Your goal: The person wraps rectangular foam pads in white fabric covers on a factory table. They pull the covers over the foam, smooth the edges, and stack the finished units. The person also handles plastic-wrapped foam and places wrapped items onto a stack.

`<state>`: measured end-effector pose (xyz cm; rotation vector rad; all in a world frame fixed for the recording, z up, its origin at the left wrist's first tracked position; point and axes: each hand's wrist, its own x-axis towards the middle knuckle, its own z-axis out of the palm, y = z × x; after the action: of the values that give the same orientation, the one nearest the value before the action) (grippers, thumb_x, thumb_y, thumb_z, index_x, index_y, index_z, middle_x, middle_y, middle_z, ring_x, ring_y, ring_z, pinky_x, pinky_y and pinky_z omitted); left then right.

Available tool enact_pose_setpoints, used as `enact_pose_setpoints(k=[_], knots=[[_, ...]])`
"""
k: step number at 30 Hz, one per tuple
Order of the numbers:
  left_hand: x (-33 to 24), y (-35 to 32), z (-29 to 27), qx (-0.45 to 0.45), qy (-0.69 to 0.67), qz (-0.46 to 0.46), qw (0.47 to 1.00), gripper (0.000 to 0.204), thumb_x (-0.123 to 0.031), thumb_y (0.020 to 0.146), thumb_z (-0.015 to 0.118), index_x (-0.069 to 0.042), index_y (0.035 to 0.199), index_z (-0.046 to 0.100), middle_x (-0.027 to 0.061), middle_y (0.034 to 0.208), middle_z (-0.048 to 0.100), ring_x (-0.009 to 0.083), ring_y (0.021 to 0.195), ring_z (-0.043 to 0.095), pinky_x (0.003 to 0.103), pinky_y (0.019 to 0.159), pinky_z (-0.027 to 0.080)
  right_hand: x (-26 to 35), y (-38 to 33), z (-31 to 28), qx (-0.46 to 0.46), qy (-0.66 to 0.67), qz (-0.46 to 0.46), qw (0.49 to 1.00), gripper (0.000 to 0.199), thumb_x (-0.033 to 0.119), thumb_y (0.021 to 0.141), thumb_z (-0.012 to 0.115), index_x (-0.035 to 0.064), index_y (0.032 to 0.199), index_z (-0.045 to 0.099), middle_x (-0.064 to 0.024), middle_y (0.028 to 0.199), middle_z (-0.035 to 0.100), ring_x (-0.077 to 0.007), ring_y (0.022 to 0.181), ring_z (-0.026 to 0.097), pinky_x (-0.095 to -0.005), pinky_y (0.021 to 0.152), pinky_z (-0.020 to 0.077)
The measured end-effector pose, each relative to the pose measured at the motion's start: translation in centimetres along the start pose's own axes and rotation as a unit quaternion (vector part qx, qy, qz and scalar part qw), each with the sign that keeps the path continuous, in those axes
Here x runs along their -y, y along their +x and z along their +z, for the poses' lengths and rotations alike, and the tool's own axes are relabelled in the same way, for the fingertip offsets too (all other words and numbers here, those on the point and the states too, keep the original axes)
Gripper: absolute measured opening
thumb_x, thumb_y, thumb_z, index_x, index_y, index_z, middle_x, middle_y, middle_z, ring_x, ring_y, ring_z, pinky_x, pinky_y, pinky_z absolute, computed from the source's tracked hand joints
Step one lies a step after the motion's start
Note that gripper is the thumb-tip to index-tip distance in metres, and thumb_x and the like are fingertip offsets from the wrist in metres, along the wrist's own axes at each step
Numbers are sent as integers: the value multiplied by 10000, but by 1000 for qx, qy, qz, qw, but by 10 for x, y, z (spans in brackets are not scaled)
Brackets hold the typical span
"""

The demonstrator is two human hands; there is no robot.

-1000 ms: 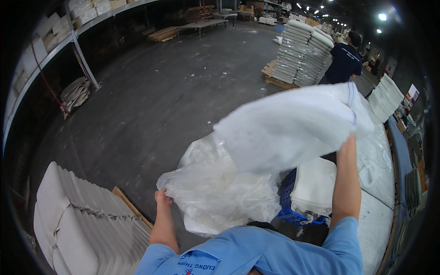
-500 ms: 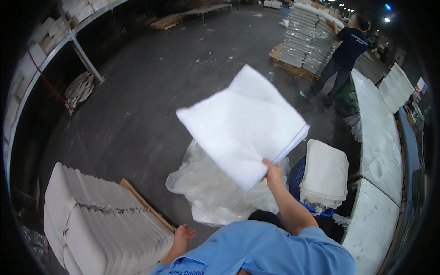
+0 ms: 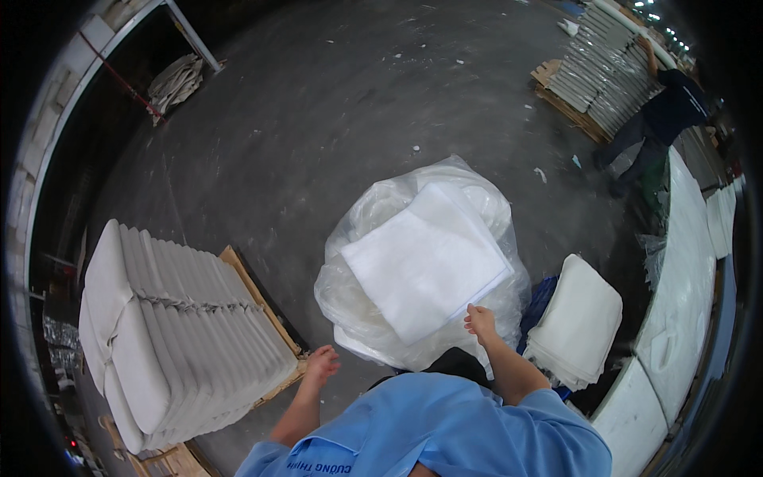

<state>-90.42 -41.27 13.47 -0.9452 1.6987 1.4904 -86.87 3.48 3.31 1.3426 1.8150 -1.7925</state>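
Observation:
A flat white square pad [image 3: 427, 261] lies on top of a large clear plastic bag [image 3: 373, 215] that stands on the grey floor in front of me. My right hand [image 3: 480, 322] is at the pad's near right corner, touching its edge, fingers loosely spread. My left hand [image 3: 321, 366] hangs lower, beside the bag's near left side, holding nothing and apart from the plastic. My blue shirt fills the bottom of the view.
A bound stack of white pads [image 3: 171, 318] sits on a wooden pallet at my left. A smaller pile of white pads [image 3: 579, 318] lies at my right beside a long white table [image 3: 683, 278]. Another person [image 3: 660, 119] bends near a pallet stack far right.
The white pad, held high in my right hand before, has come down flat onto the plastic bag. My left hand has let go and dropped to my side.

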Motion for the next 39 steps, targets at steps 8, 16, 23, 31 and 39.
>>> enact_pose_setpoints(k=[8,16,23,31,39], knots=[[33,-40,99,-48,-22,-59,997,482,-250,984,645,-45,1412,561,111,1121,695,206,848,697,309,677,540,67,148,-34,-127,-278,-269,913,262,301,854,778,47,846,713,-108,695,671,-253,669,677,-410,647,529],[88,-91,188,-92,-87,-152,980,512,-268,1000,636,-33,1444,533,119,1122,716,193,863,706,300,702,546,168,269,16,-156,-338,-344,862,273,275,804,810,96,983,708,-145,891,710,-340,847,697,-454,775,550],[118,-124,213,-105,-82,-204,970,515,-278,1003,633,-57,1457,530,108,1134,726,172,865,701,296,725,550,194,302,54,-163,-381,-263,871,170,232,832,771,93,892,694,-122,924,689,-350,877,680,-493,779,543],[135,-145,221,-168,-150,-176,958,531,-274,974,643,-73,1456,551,78,1056,741,148,802,681,287,656,538,126,194,95,41,-454,-499,737,81,160,833,704,106,800,652,-94,906,628,-307,920,613,-471,788,452],[138,-145,226,-161,-73,-86,981,498,-328,976,641,-78,1405,603,146,1188,724,229,977,705,341,836,565,111,214,64,59,-330,-406,850,352,230,1094,485,-30,1318,565,-193,1293,651,-277,1186,610,-376,1054,456]])
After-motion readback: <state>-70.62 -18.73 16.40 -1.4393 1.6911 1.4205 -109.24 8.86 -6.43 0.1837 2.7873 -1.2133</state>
